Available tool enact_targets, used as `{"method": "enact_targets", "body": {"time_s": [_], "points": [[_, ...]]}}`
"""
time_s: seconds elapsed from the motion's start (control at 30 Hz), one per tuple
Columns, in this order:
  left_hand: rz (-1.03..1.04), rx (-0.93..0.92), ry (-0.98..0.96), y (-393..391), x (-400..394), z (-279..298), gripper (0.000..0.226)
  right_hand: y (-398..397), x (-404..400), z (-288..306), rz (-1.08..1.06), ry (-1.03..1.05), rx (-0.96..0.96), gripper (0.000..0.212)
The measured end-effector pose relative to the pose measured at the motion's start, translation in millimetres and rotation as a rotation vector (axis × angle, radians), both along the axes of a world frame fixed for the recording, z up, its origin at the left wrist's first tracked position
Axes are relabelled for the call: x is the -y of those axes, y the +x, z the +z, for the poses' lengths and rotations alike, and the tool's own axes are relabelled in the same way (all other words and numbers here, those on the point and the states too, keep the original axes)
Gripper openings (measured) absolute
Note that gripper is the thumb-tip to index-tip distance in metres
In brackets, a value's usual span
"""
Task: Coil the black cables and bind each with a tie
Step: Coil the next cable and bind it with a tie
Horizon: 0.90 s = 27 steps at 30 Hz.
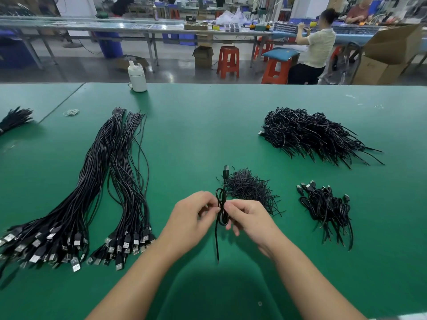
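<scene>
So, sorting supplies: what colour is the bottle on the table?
White bottle, clearest in the head view.

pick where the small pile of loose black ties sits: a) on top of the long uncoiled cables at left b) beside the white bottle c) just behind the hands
c: the pile of loose ties lies on the green table just beyond the left hand and right hand, which pinch the coiled cable.

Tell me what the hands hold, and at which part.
Both the left hand and the right hand pinch one coiled cable at its waist.
</scene>
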<state>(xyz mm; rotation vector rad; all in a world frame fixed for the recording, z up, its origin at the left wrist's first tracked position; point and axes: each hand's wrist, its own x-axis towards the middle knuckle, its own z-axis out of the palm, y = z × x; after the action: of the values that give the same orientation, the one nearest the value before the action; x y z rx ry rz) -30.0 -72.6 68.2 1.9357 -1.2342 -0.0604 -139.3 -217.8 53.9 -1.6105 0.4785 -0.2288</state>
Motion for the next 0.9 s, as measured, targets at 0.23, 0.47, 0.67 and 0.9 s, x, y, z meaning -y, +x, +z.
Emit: {"method": "enact_targets", "body": {"time_s": [0.23, 0.47, 0.67, 0.9], "points": [[-0.161, 0.594, 0.125, -1.4, 1.9, -3.0, 0.022, -4.2, 1.9, -2.0, -0.006, 0.082, -0.084, 0.032], [-0.107, 0.643, 0.093, -1.6, 13.0, -23.0, 0.016, -9.0, 11.1, -2.1, -0.027, 0.100, -0.150, 0.026], [0.189, 0.338, 0.191, 23.0, 7.5, -82.3, 0.016, -21.2, 60.0, 1.7, -0.280, -0.288, -0.347, 0.026], [0.362, 0.290, 0.275, 37.3, -13.7, -113.6, 0.017, -53.4, 157.9, -4.7, -0.446, -0.965, -0.765, 0.034]]}}
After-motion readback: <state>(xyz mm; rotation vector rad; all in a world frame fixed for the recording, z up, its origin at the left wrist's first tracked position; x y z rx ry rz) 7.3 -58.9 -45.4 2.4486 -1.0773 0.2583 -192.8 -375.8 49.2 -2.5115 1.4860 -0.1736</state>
